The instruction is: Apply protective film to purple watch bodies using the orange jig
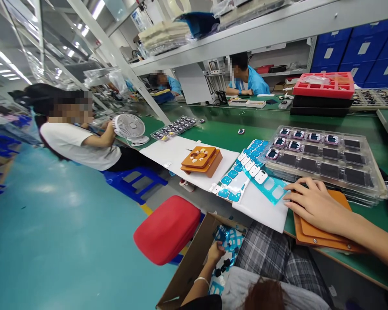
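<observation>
Right hand (313, 204) spread wide at blue strip (268, 188), left of tray (368, 150).
Left hand (216, 252): fingertips obscured, grip indeterminate. Blue strip axis: diagonal, toward right hand.

Translucent blue strip (265, 188), slanting from ten to four o'clock, white rounded stickers (255, 170) towards ten, square cutouts towards four, flat orange block (340, 201) at its four o'clock.

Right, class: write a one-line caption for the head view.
Right hand resting on an orange block, left hand at a cardboard box.
</observation>
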A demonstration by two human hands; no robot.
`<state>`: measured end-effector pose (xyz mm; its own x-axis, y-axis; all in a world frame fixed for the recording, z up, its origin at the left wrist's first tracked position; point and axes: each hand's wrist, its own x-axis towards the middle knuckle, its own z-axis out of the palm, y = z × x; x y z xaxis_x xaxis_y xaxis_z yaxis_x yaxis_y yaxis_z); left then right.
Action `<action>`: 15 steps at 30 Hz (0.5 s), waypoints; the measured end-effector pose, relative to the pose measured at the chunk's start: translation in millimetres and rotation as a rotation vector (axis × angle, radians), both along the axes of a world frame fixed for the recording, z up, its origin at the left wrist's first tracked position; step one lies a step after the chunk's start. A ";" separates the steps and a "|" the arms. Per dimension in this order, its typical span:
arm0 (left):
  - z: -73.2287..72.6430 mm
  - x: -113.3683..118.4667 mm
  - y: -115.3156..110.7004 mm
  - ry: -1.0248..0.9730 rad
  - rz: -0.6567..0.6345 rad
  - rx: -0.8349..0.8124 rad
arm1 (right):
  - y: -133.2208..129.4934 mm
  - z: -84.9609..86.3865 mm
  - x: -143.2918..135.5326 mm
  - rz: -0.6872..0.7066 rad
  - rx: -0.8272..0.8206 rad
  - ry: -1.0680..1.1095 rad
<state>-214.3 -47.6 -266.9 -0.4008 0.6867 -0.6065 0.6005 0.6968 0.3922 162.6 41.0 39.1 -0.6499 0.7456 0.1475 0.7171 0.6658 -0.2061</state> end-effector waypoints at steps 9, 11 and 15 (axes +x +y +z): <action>111.0 21.6 30.5 -0.352 -0.481 0.088 | -2.3 -2.1 -0.8 0.001 0.050 0.039; 161.0 26.7 46.2 -0.443 -0.638 0.166 | -2.7 -2.4 -0.5 0.009 0.052 0.054; 265.7 46.7 100.3 -0.358 -0.815 0.564 | -3.1 -4.2 2.6 -0.003 0.072 0.102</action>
<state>-167.6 52.6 -1.2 0.4484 0.8874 -0.1067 0.5903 -0.2044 0.7809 165.1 37.9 34.9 -0.6266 0.7324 0.2664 0.6966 0.6796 -0.2299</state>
